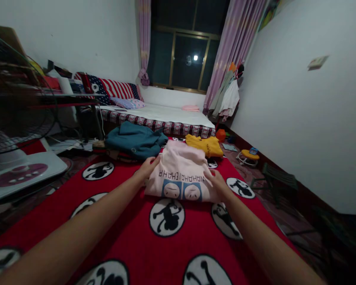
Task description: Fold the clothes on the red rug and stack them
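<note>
A pale pink hooded sweatshirt lies folded in a bundle on the red blanket. Printed letters and two blue picture squares on its front appear upside down from here. At its left side, my left hand has its fingers curled on the cloth edge. My right hand grips the opposite side, its fingers partly hidden against the fabric. Beyond the left hand rests a folded teal garment. A yellow garment with dark lettering lies behind the sweatshirt to the right.
On the left are a fan and a cluttered desk. A bed stands under the window. To the right, a small yellow-topped stool and a dark green folding stool stand near the wall.
</note>
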The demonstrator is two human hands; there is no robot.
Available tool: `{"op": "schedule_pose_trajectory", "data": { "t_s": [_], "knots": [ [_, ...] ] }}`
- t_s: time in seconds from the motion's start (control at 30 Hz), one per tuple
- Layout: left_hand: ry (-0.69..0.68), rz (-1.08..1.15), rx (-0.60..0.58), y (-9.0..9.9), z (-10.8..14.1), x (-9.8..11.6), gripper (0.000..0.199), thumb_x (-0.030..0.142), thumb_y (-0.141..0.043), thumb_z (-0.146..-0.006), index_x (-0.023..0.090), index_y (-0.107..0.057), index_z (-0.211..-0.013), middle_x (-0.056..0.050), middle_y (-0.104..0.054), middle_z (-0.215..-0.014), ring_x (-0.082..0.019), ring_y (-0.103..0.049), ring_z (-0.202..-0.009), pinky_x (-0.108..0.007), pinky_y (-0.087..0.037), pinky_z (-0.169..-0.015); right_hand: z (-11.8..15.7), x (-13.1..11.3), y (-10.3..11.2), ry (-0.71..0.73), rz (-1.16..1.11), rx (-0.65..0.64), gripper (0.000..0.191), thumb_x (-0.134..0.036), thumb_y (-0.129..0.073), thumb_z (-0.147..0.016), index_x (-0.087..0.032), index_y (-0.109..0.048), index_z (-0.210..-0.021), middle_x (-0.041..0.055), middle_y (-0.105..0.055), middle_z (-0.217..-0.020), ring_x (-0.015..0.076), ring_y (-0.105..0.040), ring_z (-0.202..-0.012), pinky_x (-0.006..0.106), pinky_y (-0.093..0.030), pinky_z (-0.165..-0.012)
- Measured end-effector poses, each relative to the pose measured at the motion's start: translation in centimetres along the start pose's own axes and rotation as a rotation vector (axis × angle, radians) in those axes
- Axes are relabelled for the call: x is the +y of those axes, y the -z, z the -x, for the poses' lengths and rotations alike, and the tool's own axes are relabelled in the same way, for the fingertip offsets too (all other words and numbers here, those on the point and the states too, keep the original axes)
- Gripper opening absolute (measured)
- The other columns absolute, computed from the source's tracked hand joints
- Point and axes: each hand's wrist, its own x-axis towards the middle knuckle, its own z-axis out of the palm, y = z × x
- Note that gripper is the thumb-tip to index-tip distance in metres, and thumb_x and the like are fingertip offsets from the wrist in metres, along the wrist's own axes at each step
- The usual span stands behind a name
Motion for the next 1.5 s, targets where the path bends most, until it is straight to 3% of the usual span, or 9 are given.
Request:
{"op": "schedule_pose_trajectory", "data": {
  "t_s": [0.2, 0.4, 0.53, 0.7, 0.83, 1.0, 1.17, 1.37, 1.5],
  "knots": [
    [-0.018, -0.075, 0.067, -1.4, 2.9, -5.7, 0.056, 0.044, -0.067, -0.068, 0.013, -0.057, -0.113, -0.015, -0.062, -0.119, -0.027, -0.061, -0.104, -0.039, -0.048, -0.091, 2.0, 4.2, -0.3, 0.152, 0.070, 0.050, 0.058, -0.040, -0.067, -0.070, -0.016, -0.056, -0.122, 0.0141, -0.066, -0.116, 0.0268, -0.065, -0.099, 0.041, -0.055, -0.080],
    [-0.096, -0.201, -0.101, 0.4, 7.6, -5.8, 0.037, 0.035, -0.059, -0.071, 0.017, -0.064, -0.103, -0.007, -0.069, -0.104, -0.025, -0.064, -0.096, -0.037, -0.050, -0.088, 7.0, 3.0, 1.0, 0.114, 0.105, -0.113, 0.033, -0.030, -0.057, -0.075, -0.019, -0.068, -0.104, 0.0092, -0.070, -0.110, 0.0256, -0.065, -0.104, 0.042, -0.051, -0.091],
    [-0.059, -0.359, -0.196, 1.6, 9.0, -5.4, 0.035, 0.035, -0.057, -0.076, 0.020, -0.065, -0.108, -0.007, -0.069, -0.104, -0.026, -0.064, -0.096, -0.039, -0.050, -0.087, 8.4, 3.0, 2.3, 0.093, 0.197, -0.146, 0.027, -0.027, -0.053, -0.075, -0.021, -0.068, -0.097, 0.0065, -0.073, -0.096, 0.0232, -0.068, -0.088, 0.038, -0.056, -0.077],
    [-0.444, -0.569, 0.054, -0.7, 7.8, -0.7, 0.045, 0.026, -0.058, -0.080, 0.017, -0.057, -0.124, -0.014, -0.047, -0.136, -0.030, -0.045, -0.126, -0.046, -0.036, -0.107, 2.7, 1.7, 2.4, 0.055, 0.104, 0.107, 0.026, -0.028, -0.055, -0.072, -0.019, -0.061, -0.096, 0.0059, -0.069, -0.087, 0.0185, -0.065, -0.071, 0.030, -0.054, -0.060],
    [-0.675, -0.492, -0.236, -6.1, 7.9, 2.9, 0.033, 0.032, -0.057, -0.087, 0.020, -0.062, -0.117, -0.011, -0.051, -0.135, -0.026, -0.045, -0.128, -0.043, -0.035, -0.109, -2.1, 1.0, 2.0, -0.142, -0.094, 0.054, 0.047, -0.023, -0.060, -0.070, -0.020, -0.056, -0.117, -0.0014, -0.065, -0.068, 0.0118, -0.055, -0.048, 0.023, -0.046, -0.044],
    [-0.767, -0.506, -0.467, -11.0, 8.3, 1.7, 0.052, 0.053, -0.059, -0.083, 0.026, -0.057, -0.128, -0.011, -0.043, -0.145, -0.033, -0.031, -0.138, -0.056, -0.023, -0.112, -5.2, 1.5, 1.7, -0.122, -0.106, -0.253, 0.059, -0.027, -0.072, -0.062, -0.019, -0.059, -0.119, -0.0036, -0.066, -0.064, 0.0068, -0.046, -0.040, 0.019, -0.037, -0.039],
    [-0.785, -0.528, -0.488, -11.1, 8.6, 0.3, 0.045, 0.056, -0.052, -0.086, 0.033, -0.060, -0.125, -0.006, -0.048, -0.143, -0.033, -0.032, -0.138, -0.056, -0.024, -0.110, -8.0, 0.8, 2.3, 0.007, -0.030, -0.305, 0.035, -0.039, -0.076, -0.057, -0.015, -0.069, -0.081, -0.0021, -0.063, -0.058, 0.0074, -0.047, -0.043, 0.019, -0.038, -0.042],
    [-0.839, -0.576, -0.548, -11.2, 8.7, 0.4, 0.039, 0.054, -0.044, -0.091, 0.039, -0.058, -0.124, -0.002, -0.040, -0.149, -0.033, -0.031, -0.139, -0.058, -0.023, -0.109, -11.4, 0.1, 2.2, 0.164, 0.178, 0.138, 0.028, -0.041, -0.058, -0.072, -0.017, -0.069, -0.081, 0.0010, -0.065, -0.064, 0.0120, -0.054, -0.053, 0.023, -0.042, -0.051],
    [-0.813, -0.572, -0.592, -11.5, 8.7, 0.0, 0.041, 0.054, -0.042, -0.092, 0.037, -0.059, -0.125, -0.004, -0.043, -0.147, -0.034, -0.035, -0.137, -0.060, -0.024, -0.108, -11.2, 2.7, 0.9, 0.086, 0.343, 0.206, 0.010, -0.026, -0.061, -0.064, -0.017, -0.066, -0.060, 0.0053, -0.066, -0.061, 0.0203, -0.061, -0.065, 0.029, -0.045, -0.062]
  ]
}}
